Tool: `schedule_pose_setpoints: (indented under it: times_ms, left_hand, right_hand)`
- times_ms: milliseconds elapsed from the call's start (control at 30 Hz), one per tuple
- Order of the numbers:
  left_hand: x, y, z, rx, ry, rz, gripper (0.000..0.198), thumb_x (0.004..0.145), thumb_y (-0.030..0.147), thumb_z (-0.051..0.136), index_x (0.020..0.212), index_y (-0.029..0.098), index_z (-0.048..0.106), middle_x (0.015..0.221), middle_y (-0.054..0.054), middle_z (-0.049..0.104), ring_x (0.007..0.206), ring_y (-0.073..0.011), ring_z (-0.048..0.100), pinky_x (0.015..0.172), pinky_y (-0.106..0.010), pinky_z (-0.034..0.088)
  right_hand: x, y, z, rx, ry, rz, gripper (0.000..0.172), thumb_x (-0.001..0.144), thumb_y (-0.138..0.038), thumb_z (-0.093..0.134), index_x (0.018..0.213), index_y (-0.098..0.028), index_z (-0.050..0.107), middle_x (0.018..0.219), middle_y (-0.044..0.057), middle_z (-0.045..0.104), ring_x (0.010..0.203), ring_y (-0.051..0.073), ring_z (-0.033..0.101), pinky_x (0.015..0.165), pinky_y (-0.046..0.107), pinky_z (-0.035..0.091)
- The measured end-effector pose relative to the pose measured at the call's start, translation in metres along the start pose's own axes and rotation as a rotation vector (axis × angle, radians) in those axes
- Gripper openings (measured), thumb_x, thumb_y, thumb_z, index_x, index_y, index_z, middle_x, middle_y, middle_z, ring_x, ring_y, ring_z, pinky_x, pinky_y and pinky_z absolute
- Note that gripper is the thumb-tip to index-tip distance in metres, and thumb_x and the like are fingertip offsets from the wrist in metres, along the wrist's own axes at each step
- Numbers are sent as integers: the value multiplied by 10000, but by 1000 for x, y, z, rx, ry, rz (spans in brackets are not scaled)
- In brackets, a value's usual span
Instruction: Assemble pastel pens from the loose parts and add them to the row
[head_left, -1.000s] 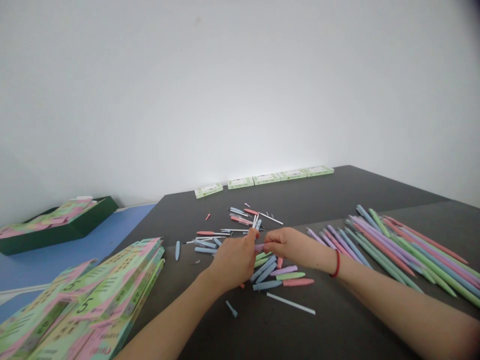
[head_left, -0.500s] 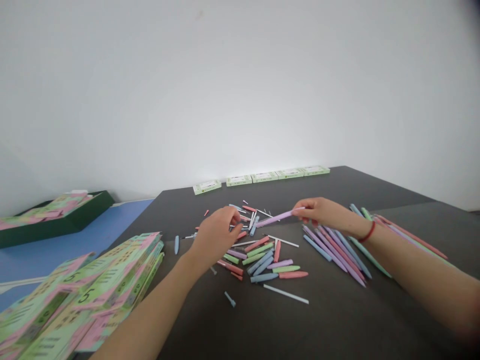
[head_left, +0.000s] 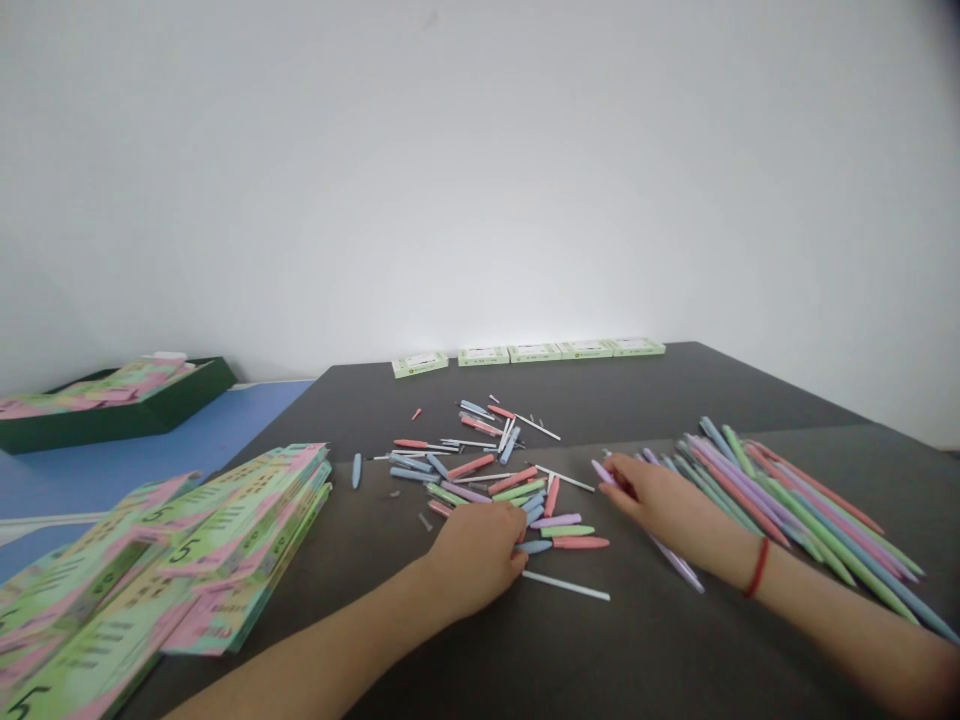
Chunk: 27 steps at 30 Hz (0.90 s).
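My left hand [head_left: 480,550] rests low over the near side of a pile of pen parts, its fingers curled and pressed together. What they pinch, if anything, is hidden; a blue pen piece [head_left: 535,547] lies beside the fingertips. Short red, green, blue and purple pieces are close by, with a white refill [head_left: 566,585] just right of the thumb. To the right, my right hand [head_left: 649,495] is closed on a purple pen [head_left: 602,472], whose pointed end sticks out past the fingertips. Right of that wrist, long pastel pens [head_left: 810,500] lie side by side.
Stacked green-and-pink boxes [head_left: 225,520] stand at the table's left. Beyond them, a dark green tray [head_left: 172,405] holds more packets on a blue surface [head_left: 255,420]. Several flat pale-green boxes [head_left: 536,353] line the far edge by the wall.
My left hand has come down and nearer over the pile. My right hand has lowered, its purple pen now slanting toward me. More pens show at the right.
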<state>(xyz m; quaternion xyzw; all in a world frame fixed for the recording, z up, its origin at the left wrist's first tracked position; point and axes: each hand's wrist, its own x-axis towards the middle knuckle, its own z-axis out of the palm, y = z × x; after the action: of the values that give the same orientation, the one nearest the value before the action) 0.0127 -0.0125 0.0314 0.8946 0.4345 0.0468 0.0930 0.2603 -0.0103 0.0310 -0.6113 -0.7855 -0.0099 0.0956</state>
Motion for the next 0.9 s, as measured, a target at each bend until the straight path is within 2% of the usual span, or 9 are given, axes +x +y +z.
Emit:
schedule_pose_setpoints:
  times_ms: [67, 133, 300, 433, 533, 600, 667, 767, 900]
  left_hand:
    - [-3, -1, 2, 0, 9, -21, 56, 741, 225, 538, 763, 195, 580, 803, -37, 665, 714, -228, 612, 596, -289, 397]
    - [-5, -1, 4, -8, 23, -46, 47, 745, 217, 524, 764, 194, 560, 776, -37, 653, 702, -227, 606, 592, -289, 386]
    - [-12, -5, 2, -77, 54, -99, 37, 768, 237, 514, 785, 208, 530, 696, 6, 613, 627, -171, 572, 544, -253, 344]
    - [-20, -12, -5, -273, 64, -155, 68, 820, 253, 457, 774, 206, 471, 624, 40, 550, 551, -123, 518, 505, -216, 342]
    - [-30, -8, -5, -426, 58, -200, 76, 825, 232, 444, 752, 208, 441, 601, 45, 533, 535, -115, 506, 490, -203, 348]
    - [-37, 2, 1, -353, 15, -150, 36, 802, 234, 488, 781, 212, 468, 620, 41, 576, 540, -127, 537, 483, -208, 350]
    - [-41, 17, 13, -212, -74, 4, 69, 789, 254, 536, 841, 220, 507, 694, 23, 649, 562, -154, 592, 485, -223, 366]
    - [-39, 36, 31, 27, -215, 235, 170, 786, 285, 581, 920, 192, 531, 830, -63, 702, 646, -236, 661, 483, -259, 425]
    - [-29, 38, 38, 91, -143, 245, 164, 836, 310, 527, 946, 188, 521, 835, -59, 691, 665, -251, 666, 535, -320, 503]
  right_hand:
    - [-3, -12, 15, -122, -4, -40, 125, 890, -212, 471, 965, -175, 564, 830, 54, 668, 721, 193, 640, 583, 254, 411]
    - [-5, -16, 25, -174, 3, -59, 195, 874, -152, 480, 1046, -163, 571, 951, 99, 656, 806, 229, 640, 632, 283, 437]
    - [-6, 1, 31, -298, 27, -88, 316, 864, -30, 423, 1116, -120, 591, 1129, 179, 590, 999, 295, 581, 798, 379, 458]
    - [-10, 21, 32, -417, 70, -133, 369, 853, -13, 440, 1198, -80, 553, 1141, 198, 582, 998, 296, 571, 833, 408, 465]
    - [-12, 20, 29, -412, 78, -173, 347, 849, -19, 455, 1168, -93, 571, 1065, 165, 605, 939, 273, 591, 799, 386, 480]
    - [-10, 9, 22, -330, 54, -206, 314, 862, -30, 446, 1123, -126, 592, 1024, 131, 609, 905, 242, 607, 768, 344, 484]
    - [-3, -8, 14, -240, 13, -234, 286, 895, -55, 415, 1090, -157, 598, 996, 99, 608, 859, 200, 620, 728, 290, 481]
    - [20, -30, 9, -204, -37, -221, 246, 938, -118, 389, 1076, -177, 584, 1001, 75, 594, 818, 170, 623, 690, 254, 474]
    - [65, -38, 21, -250, -37, -169, 209, 932, -107, 401, 1028, -136, 585, 1044, 121, 570, 891, 201, 615, 713, 266, 476]
